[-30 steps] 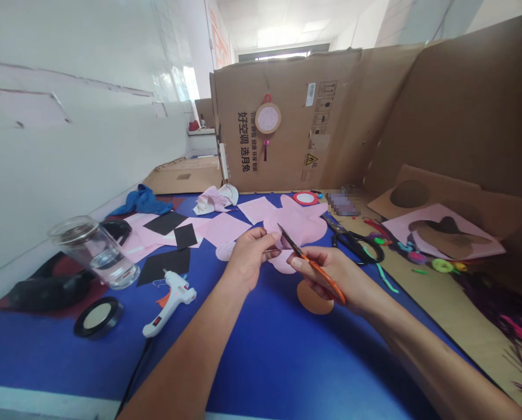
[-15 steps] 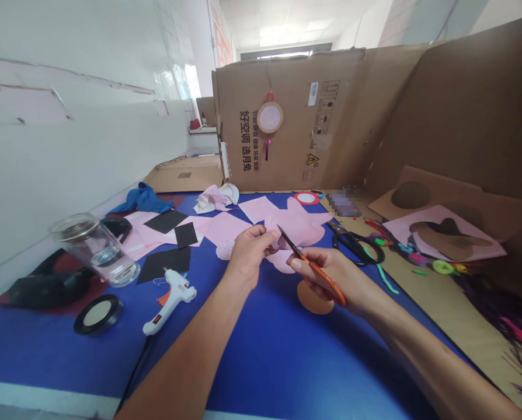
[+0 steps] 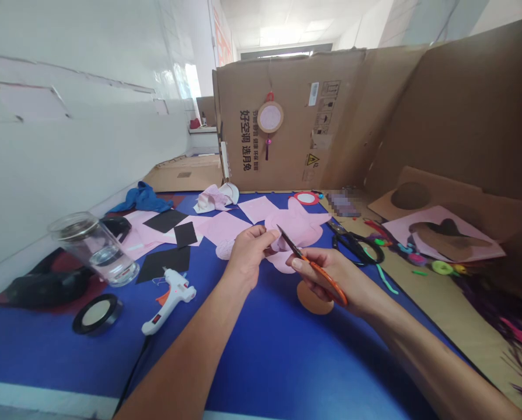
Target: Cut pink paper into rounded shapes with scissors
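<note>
Between thumb and fingers, my left hand pinches the edge of a small pink piece, probably paper or felt, mostly hidden by the fingers. Orange-handled scissors are gripped in my right hand, with their dark blades pointing up and left at the pinched piece. Behind the hands lies a larger pink cut-out with rounded lobes. Another pink rounded piece shows below it. Under my right hand, a tan disc rests on the blue table.
To the left are a white glue gun, a roll of black tape, a glass jar and black squares. Black scissors lie at the right. Cardboard walls stand behind; pipe-cleaner bits and cardboard cut-outs lie rightward.
Both hands and the scissors stay almost in place. The lobed pink cut-out has shifted very slightly; little else differs.
</note>
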Tool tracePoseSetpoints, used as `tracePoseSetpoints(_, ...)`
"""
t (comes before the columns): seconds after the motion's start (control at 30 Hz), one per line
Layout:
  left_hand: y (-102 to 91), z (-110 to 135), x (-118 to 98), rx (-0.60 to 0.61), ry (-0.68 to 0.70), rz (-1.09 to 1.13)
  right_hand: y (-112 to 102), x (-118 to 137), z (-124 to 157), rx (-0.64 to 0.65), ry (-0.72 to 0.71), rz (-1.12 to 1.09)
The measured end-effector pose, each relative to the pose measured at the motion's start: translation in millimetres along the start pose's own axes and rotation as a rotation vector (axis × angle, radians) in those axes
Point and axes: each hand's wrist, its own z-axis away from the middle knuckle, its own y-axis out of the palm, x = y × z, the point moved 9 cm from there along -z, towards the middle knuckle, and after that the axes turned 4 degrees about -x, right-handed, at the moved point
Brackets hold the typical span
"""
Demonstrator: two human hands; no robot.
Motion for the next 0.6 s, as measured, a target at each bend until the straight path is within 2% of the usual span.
tracePoseSetpoints(0.6, 0.2, -0.2, 1.1, 0.026, -0.017, -0.015, -0.5, 2.5, 0.5, -0.014, 0.017, 0.011)
